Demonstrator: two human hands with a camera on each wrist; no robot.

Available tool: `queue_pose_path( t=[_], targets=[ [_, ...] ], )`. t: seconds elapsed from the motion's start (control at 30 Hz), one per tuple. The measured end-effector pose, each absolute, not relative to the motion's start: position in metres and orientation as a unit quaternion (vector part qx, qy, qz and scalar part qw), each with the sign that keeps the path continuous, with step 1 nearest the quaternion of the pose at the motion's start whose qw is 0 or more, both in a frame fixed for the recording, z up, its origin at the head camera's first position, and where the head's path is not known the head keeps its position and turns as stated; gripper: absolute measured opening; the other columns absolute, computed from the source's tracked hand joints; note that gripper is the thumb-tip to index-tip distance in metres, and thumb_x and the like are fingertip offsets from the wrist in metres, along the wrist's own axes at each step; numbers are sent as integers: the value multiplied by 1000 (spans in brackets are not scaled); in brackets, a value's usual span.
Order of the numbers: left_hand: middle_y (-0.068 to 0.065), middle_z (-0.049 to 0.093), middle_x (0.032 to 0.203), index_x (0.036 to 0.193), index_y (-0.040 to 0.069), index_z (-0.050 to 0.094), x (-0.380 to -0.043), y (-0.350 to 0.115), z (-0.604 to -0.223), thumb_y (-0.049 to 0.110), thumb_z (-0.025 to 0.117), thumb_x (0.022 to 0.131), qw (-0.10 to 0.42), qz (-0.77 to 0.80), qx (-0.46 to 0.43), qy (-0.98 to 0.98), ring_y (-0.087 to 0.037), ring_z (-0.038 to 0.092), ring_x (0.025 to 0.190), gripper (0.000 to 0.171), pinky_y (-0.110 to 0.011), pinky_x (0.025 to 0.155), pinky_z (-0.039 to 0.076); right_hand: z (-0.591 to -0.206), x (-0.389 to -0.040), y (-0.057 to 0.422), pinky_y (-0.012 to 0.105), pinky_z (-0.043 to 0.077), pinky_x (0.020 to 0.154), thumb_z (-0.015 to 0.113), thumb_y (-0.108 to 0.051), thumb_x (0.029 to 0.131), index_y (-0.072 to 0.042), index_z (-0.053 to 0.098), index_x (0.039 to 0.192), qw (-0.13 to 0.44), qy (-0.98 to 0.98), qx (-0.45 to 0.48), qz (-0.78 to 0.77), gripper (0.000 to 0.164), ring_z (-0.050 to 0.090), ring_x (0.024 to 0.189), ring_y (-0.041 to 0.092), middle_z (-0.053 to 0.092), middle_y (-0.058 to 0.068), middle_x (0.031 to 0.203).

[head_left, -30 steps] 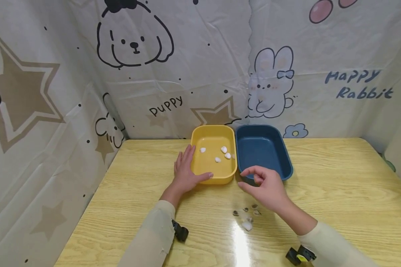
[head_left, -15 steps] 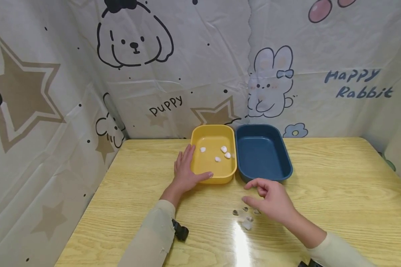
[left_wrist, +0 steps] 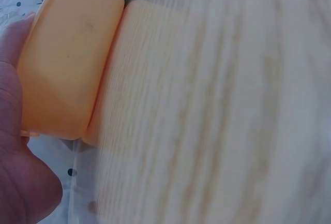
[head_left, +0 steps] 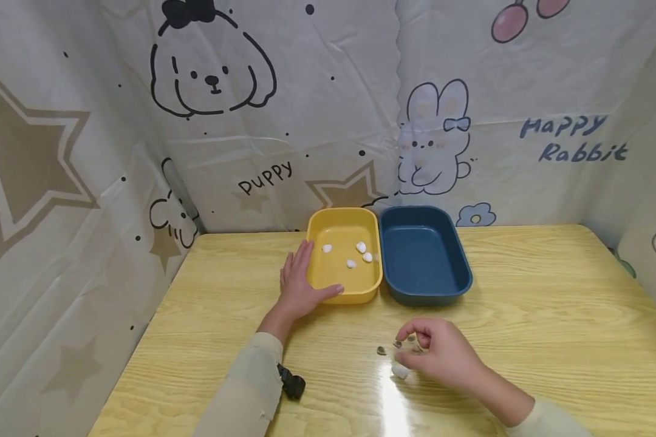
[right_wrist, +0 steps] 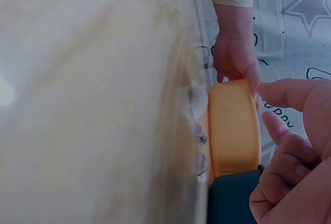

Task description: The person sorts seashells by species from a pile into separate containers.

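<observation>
My left hand (head_left: 297, 288) rests against a yellow tub (head_left: 343, 298), its straight fingers along the left wall and the thumb across the front rim. Several small white shells (head_left: 351, 264) lie inside that tub. Just over a small group of shells on the table hovers my right hand (head_left: 443, 355); thumb and index finger stand apart, with nothing pinched. In that group are a larger white shell (head_left: 400, 371) and several little dark, striped shells (head_left: 381, 351), partly hidden by the fingers. The right wrist view shows the gap between the right fingertips (right_wrist: 269, 88).
A dark blue tub (head_left: 423, 300), with nothing in it, stands against the yellow tub's right side. Both are near the back edge of the wooden table (head_left: 552, 315), before a printed curtain (head_left: 328, 109). A black wrist camera (head_left: 292, 384) sits on the left sleeve.
My right hand has drawn back from the blue tub's front rim and come down to the shells on the table. The left hand keeps its place on the yellow tub. The head view has shifted slightly.
</observation>
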State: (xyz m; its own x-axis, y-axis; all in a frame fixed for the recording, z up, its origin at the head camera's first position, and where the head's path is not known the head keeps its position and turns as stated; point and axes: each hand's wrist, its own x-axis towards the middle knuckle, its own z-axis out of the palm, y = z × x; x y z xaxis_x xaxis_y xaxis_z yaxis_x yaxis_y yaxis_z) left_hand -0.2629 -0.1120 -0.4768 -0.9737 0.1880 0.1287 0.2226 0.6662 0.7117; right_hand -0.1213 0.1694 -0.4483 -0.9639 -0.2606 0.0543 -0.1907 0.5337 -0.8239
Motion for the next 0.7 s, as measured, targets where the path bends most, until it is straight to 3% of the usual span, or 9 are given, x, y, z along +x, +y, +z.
queue_pose_path(
  t=[0.23,0.7],
  targets=[
    [9,3,166,162,27,11,-262,-112,-476,57,83,74,16,-397,-106,-911,-32,-4,150,118,-55,116,-3,-458,-116,172,22,31,49,88,-22,75,-16,72,93,72,885,-136,-439,24,27,48,4,30,-10,56],
    [7,4,167,162,25,11,-262,-113,-475,56,83,74,19,-392,-111,-913,-35,-3,149,118,-55,116,-2,-467,-118,175,24,35,55,88,-27,74,-26,71,88,85,903,-186,-377,23,32,51,2,35,-15,56]
  ],
)
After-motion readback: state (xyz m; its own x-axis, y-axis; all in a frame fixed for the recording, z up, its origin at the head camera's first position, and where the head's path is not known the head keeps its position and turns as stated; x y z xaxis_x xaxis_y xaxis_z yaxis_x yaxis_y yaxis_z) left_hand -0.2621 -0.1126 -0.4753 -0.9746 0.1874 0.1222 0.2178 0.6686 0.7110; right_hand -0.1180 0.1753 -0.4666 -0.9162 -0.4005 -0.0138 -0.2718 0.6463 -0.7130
